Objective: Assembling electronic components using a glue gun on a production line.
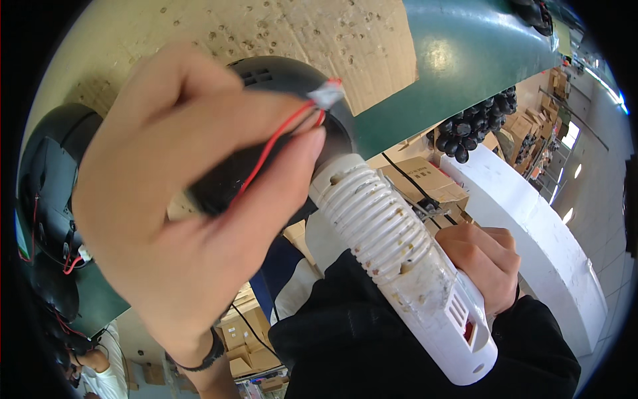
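Note:
Large and blurred in front, my left hand (149,193) pinches a red wire (266,151) between thumb and forefinger. At its fingertips a small whitish connector (325,94) sticks out. My right hand (482,263) is closed at the side of a white heat gun (399,249), whose handle is mostly hidden. The gun's ribbed barrel is stained brown and slants up to the left, its nozzle end close to my left fingertips. Behind my left hand lies a rounded black plastic housing (286,72) with square vents, partly covered by the hand.
A second black housing (46,179) with red wires sits at the left. Cardboard (299,33) dotted with glue-like spots covers part of the green table (458,46). Dark round parts (475,126) cluster past the table edge, near boxes (425,176) and a white curved ledge (531,233). Another person's arm (96,359) shows lower left.

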Motion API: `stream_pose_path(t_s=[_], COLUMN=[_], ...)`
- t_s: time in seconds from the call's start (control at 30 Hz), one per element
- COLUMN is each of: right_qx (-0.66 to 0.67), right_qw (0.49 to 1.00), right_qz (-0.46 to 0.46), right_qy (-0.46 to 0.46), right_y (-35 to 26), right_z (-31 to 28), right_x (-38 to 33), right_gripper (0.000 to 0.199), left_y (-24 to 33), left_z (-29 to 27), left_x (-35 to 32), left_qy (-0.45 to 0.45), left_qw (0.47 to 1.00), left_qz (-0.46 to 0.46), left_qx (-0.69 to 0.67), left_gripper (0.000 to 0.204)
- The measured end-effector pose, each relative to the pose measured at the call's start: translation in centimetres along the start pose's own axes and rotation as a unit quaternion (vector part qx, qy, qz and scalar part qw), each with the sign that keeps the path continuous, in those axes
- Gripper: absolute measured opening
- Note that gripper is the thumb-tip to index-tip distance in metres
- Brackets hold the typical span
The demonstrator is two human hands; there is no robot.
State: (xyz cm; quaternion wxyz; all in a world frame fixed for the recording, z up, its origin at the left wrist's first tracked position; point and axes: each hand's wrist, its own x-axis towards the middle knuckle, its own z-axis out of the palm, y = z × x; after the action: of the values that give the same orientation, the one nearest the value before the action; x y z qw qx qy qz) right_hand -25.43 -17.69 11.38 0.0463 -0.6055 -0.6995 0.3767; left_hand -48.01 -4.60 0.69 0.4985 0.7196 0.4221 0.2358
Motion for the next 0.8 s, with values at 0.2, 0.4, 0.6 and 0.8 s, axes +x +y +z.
stream_pose_path(t_s=[0.2,0.4,0.6,0.8], right_qx=[-0.008,0.002,0.017,-0.017], right_qw=[1.000,1.000,0.999,0.999], right_qz=[0.005,-0.005,-0.013,-0.010], right_qy=[0.002,-0.031,-0.037,-0.028], right_y=[-0.8,-0.2,-0.3,-0.2], right_z=[-0.6,-1.2,-1.7,-1.7], right_x=[0.5,0.9,1.2,0.9], right_gripper=[0.028,0.028,0.028,0.030], left_y=[-0.1,-1.2,-1.3,-1.5], left_z=[-1.1,-0.3,-0.2,-0.2], left_x=[-2.8,-4.4,-4.9,-4.2], left_qy=[0.039,0.048,0.025,0.032], left_qw=[0.997,0.988,0.980,0.978], left_qz=[0.065,0.132,0.168,0.182], left_qx=[0.035,0.068,0.104,0.101], left_gripper=[0.032,0.042,0.046,0.045])
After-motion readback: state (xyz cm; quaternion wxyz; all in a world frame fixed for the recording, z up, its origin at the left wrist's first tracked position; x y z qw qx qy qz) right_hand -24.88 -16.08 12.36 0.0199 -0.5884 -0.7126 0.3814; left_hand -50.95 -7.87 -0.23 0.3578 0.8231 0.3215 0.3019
